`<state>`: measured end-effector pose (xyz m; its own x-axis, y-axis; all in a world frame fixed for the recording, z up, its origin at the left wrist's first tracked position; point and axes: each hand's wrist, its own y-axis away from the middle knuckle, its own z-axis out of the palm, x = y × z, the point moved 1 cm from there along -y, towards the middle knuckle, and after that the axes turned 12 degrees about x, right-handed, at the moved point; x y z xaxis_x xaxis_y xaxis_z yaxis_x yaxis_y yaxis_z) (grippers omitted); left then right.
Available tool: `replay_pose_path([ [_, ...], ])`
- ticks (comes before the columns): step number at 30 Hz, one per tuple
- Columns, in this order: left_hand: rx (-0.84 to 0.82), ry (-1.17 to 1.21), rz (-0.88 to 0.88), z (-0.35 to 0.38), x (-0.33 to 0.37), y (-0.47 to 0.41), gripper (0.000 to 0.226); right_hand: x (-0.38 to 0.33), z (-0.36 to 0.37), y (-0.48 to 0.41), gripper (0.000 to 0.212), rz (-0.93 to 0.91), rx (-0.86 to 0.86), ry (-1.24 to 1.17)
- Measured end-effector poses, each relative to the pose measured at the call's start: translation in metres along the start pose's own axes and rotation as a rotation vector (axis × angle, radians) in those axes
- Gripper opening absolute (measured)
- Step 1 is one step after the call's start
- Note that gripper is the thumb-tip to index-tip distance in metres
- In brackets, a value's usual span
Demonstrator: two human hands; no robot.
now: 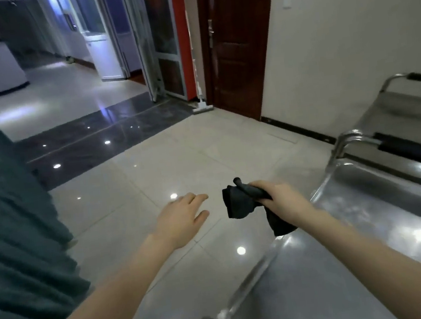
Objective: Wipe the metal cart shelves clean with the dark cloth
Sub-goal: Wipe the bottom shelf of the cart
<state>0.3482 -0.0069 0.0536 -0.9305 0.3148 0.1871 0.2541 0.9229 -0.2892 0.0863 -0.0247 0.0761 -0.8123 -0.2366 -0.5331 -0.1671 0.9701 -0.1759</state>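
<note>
My right hand (277,195) grips the dark cloth (238,204), which hangs bunched from my fist over the floor beside the cart's left edge. The metal cart (367,209) fills the lower right, its shiny top shelf running under my right forearm, with a black-grip handle (410,149) at its far end. My left hand (182,219) hovers over the tiled floor to the left of the cloth, fingers straight and spread, holding nothing.
A second metal cart (397,106) stands behind the first by the white wall. A teal-covered table (16,234) lines the left side. A dark wooden door (235,43) and a mop (202,105) stand ahead; glossy tiled floor lies between.
</note>
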Motion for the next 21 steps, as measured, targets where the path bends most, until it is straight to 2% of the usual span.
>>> replay_pose_path([
  [11, -0.123, 0.105, 0.394, 0.077, -0.014, -0.157, 0.048, 0.064, 0.021, -0.058, 0.034, 0.332, 0.155, 0.111],
  [21, -0.216, 0.254, 0.758, 0.125, -0.029, -0.280, 0.048, 0.071, 0.050, -0.083, 0.030, 0.725, 0.321, 0.162],
])
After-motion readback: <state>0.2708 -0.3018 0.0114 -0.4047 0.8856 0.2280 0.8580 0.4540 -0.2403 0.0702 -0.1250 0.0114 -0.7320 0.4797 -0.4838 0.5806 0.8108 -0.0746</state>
